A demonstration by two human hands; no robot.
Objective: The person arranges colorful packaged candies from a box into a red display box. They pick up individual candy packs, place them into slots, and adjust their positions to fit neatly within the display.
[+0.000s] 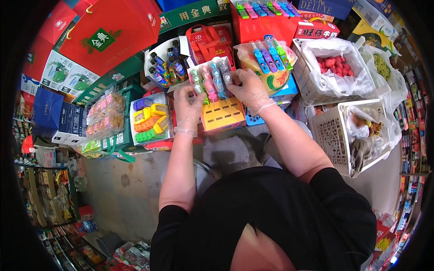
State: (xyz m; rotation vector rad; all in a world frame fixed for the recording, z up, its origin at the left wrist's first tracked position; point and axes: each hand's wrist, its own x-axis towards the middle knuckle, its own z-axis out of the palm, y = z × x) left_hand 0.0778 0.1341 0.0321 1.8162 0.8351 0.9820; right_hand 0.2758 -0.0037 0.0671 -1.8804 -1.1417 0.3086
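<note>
A slotted yellow display box [222,113] stands before me, its back part filled with rows of clear-capped novelty sticks [210,86] in green, pink, blue and grey. My left hand [188,105], in a clear plastic glove, has its fingers at the green stick at the row's left end. At the right end, my right hand [249,88], gloved too, touches the grey stick. Whether either hand grips its stick cannot be told. Similar blue, purple and green sticks [271,57] lie on a round yellow package just beyond my right hand. More colourful ones [266,8] lie on a red box.
Left of the display box are a tray of colourful toy-like packs [151,118], a box of small dark-capped bottles [169,64] and clear packs of snacks [105,115]. White plastic baskets [305,91] with bagged fruit stand at right. Red gift boxes [112,37] rise behind.
</note>
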